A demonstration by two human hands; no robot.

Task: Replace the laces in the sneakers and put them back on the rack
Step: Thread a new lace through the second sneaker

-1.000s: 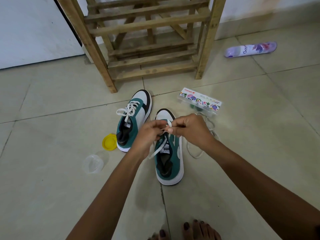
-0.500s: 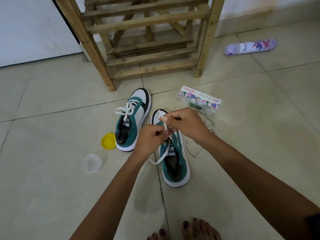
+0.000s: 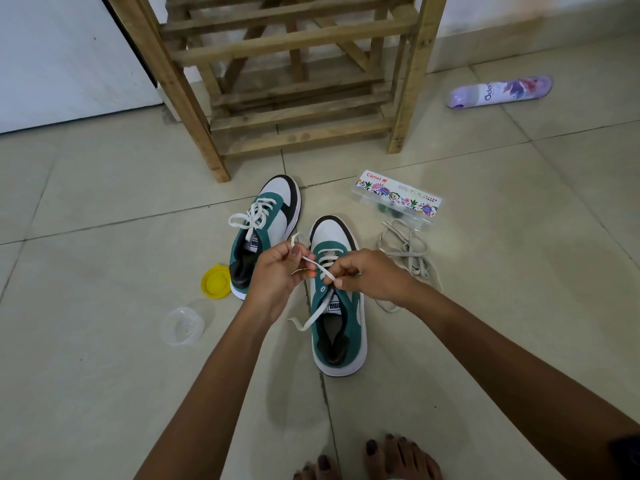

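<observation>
my feet: bare toes point(image 3: 381, 457) at the bottom edge, at 6 o'clock from the work; well clear of it

sneaker in hand: the green-and-white suede sneaker with the half-threaded lace point(image 3: 337, 306) lies on the pale tiled floor point(image 3: 104, 375), heel toward me, toe at 12 o'clock; its long axis runs almost straight away from me

loose end: one flat cream lace tail point(image 3: 306, 322) trails out over the near left side of the shoe toward 7 o'clock, free on the tile

my left hand point(image 3: 277, 271): fingers and thumb pinched on the other end of the flat cream lace point(image 3: 313, 263), lifted just to 9 o'clock of the eyelets; the tip sticks up past my thumb

my right hand point(image 3: 374, 275): fingers curled, pinching the same lace where it crosses the eyelet rows; it sits right over the shoe, so it is the nearer hand to the next hole

the turn: I judge the next empty eyelet lies at 6 o'clock from my right fingertips, toward the tongue; the lace end must travel from 9 o'clock across to it

beside: yellow plastic lid point(image 3: 215, 280) and clear plastic cup point(image 3: 181, 325) at 8 o'clock; laced twin sneaker point(image 3: 265, 233) at 11; heap of old grey laces point(image 3: 407, 251) at 2, apart from my lace; none blocks the path

farther: paint box with floral label point(image 3: 398, 197) at 1 o'clock; wooden slatted rack point(image 3: 294, 81) at 12; lilac spray can point(image 3: 498, 91) lying at 2
</observation>
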